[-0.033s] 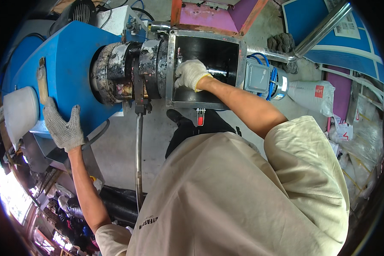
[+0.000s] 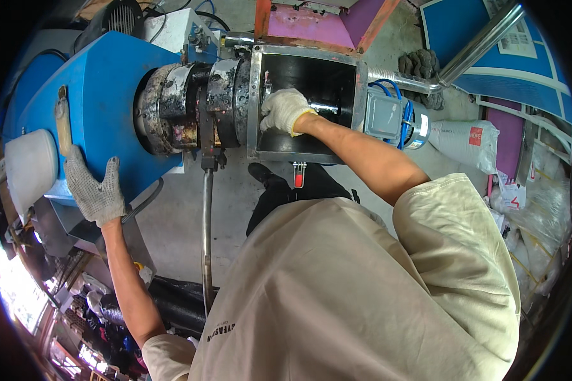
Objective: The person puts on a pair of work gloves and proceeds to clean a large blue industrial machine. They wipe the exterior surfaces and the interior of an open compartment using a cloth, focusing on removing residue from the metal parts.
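My left hand (image 2: 96, 189), in a white dotted work glove, lies on the sloping blue machine housing (image 2: 111, 89) with thumb and fingers apart. Its fingertips meet the lower end of a wooden-handled tool with a flat metal end (image 2: 63, 120), which rests on the housing. My right hand (image 2: 286, 111), gloved in white knit, reaches into an open rectangular metal box (image 2: 254, 101) with a dark inside. Its fingers curl down by the box's left wall; what they hold, if anything, is hidden. Between housing and box sits a grimy, dark-stained metal barrel (image 2: 171, 108).
A red-tipped latch (image 2: 299, 176) hangs off the box's near edge. Right of it are a grey motor (image 2: 383, 114) with blue cable and a white sack (image 2: 467, 143). A vertical metal pipe (image 2: 207, 235) stands before the barrel. A translucent white container (image 2: 30, 168) is at far left.
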Available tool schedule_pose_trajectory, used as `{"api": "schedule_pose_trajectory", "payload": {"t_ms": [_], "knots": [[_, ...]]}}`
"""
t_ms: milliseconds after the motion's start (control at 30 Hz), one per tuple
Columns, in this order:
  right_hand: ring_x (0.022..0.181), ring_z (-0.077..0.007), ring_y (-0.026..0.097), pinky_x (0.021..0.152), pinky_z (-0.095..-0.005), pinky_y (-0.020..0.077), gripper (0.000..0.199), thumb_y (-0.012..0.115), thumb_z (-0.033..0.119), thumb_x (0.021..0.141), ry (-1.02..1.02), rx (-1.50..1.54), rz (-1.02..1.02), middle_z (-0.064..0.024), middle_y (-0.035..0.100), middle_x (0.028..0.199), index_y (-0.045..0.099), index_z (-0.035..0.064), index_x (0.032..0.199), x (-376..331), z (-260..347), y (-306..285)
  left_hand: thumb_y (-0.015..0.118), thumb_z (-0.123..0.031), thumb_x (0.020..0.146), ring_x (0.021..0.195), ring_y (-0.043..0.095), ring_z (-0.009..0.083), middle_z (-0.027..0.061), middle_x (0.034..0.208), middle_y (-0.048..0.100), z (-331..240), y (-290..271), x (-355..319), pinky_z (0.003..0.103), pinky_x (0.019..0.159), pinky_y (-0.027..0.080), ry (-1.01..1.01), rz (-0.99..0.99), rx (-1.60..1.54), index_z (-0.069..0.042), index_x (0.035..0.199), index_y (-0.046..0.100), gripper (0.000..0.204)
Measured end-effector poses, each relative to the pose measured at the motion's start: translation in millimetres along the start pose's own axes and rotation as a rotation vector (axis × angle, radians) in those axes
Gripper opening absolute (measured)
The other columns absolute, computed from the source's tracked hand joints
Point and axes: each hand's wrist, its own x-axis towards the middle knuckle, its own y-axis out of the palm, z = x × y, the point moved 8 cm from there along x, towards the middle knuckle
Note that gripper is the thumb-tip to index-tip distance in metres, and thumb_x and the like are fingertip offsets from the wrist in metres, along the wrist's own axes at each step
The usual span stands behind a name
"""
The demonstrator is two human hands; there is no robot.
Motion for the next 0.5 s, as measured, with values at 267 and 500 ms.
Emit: {"api": "schedule_pose_trajectory", "payload": {"t_ms": [267, 500], "knots": [[0.097, -0.0356, 0.073, 0.085, -0.0464, 0.0576, 0.023, 0.066, 0.031, 0.089, 0.037, 0.071, 0.011, -0.0112, 0.077, 0.098, 0.081, 0.0148, 0.094, 13.5, -12.0, 3.2, 0.084, -0.034, 0.083, 0.145, 0.044, 0.0394, 0.0219, 0.151, 0.053, 6.7, 2.5, -2.0, 0.049, 0.122, 0.031, -0.009, 0.002, 0.001, -0.002, 0.153, 0.048, 0.085], [0.101, -0.0360, 0.072, 0.089, -0.0472, 0.0571, 0.031, 0.070, 0.039, 0.086, 0.074, -0.008, 0.090, -0.0150, 0.076, 0.103, 0.080, 0.0143, 0.102, 4.0, 1.0, -6.1, 0.084, -0.035, 0.084, 0.147, 0.041, 0.0401, 0.0210, 0.153, 0.051, 4.9, 5.7, -0.1, 0.049, 0.123, 0.030, -0.015, 0.028, -0.003, -0.004, 0.154, 0.046, 0.086]]}}
